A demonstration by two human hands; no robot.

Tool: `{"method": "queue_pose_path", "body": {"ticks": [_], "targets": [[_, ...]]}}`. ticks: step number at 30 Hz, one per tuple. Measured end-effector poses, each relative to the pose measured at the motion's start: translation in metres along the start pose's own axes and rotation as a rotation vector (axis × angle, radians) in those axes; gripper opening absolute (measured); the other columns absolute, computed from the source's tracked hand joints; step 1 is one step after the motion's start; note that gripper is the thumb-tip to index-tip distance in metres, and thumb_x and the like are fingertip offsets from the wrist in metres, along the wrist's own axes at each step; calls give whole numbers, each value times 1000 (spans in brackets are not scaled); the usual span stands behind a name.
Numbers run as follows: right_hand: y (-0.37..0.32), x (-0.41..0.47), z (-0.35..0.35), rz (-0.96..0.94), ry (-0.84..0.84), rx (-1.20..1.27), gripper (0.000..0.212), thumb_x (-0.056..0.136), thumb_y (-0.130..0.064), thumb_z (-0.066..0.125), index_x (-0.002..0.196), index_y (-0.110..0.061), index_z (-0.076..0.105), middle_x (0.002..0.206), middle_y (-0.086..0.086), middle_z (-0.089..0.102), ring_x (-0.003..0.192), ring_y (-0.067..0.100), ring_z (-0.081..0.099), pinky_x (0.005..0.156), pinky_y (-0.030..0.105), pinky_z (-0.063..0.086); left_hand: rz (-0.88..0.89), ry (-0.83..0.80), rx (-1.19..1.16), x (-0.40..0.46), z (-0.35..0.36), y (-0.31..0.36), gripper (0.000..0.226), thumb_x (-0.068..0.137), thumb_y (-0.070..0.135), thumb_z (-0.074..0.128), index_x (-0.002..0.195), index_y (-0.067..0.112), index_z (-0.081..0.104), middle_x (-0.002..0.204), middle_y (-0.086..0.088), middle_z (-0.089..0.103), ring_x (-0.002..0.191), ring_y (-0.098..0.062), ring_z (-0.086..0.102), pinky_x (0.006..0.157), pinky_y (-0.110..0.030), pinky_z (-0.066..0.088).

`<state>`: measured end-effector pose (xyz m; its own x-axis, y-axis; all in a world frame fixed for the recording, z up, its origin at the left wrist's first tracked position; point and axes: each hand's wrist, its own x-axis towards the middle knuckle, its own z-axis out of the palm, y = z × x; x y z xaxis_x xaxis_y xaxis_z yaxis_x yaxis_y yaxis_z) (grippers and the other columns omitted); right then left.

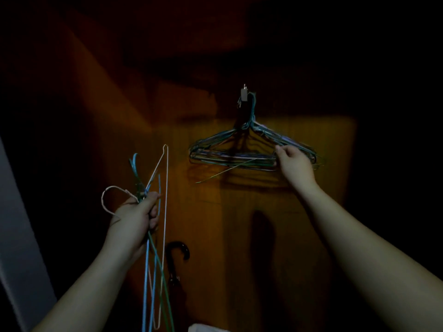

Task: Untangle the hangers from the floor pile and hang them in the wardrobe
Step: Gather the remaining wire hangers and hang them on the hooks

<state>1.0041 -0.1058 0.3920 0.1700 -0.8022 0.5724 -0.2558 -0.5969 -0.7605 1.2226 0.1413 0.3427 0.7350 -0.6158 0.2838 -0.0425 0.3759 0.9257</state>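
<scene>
Here, wire hangers are being gathered on a wardrobe hook.
A few loose hangers [153, 188] are gripped in the left hand [134, 216]; the hung bunch [239, 149] on the metal hook [244, 95] is pinched by the right hand [293, 161]. The bunch is best steadied while each hook is threaded singly.

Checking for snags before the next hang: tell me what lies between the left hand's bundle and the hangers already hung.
Head view: only bare wooden panel separates the held hangers in the left hand from the hung hangers, which the right hand touches.
</scene>
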Motion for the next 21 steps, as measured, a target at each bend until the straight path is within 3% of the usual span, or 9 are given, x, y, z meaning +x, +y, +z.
{"method": "queue_pose_path", "body": {"ticks": [2, 10, 16, 21], "targets": [[-4, 16, -9, -16, 47, -24, 33, 102, -39, 44, 107, -14, 65, 89, 1, 66, 78, 17, 61, 70, 35, 50, 11, 3, 24, 2, 5, 9, 12, 100, 17, 52, 94, 10, 60, 55, 3, 43, 41, -9, 35, 43, -22, 27], [-32, 75, -12, -90, 105, -125, 28, 103, -33, 42, 117, -15, 59, 76, -5, 56, 62, 12, 53, 52, 28, 40, 22, 23, 16, 20, 21, 38, 11, 98, 17, 54, 100, 7, 59, 56, 1, 44, 38, -10, 37, 36, -18, 29], [-48, 108, 1, -72, 120, -99, 25, 101, -32, 46, 115, -17, 60, 98, 1, 63, 90, 19, 59, 78, 37, 50, 34, 13, 16, 17, 32, 48, 8, 97, 15, 54, 97, 8, 57, 56, 0, 43, 36, -9, 36, 35, -16, 29], [-60, 121, 15, -66, 144, -83, 25, 99, -32, 50, 116, -16, 57, 97, -2, 59, 87, 16, 54, 72, 32, 43, 36, 22, 26, 17, 35, 51, 11, 98, 16, 53, 95, 7, 57, 56, 1, 43, 35, -8, 36, 33, -17, 29]]}}
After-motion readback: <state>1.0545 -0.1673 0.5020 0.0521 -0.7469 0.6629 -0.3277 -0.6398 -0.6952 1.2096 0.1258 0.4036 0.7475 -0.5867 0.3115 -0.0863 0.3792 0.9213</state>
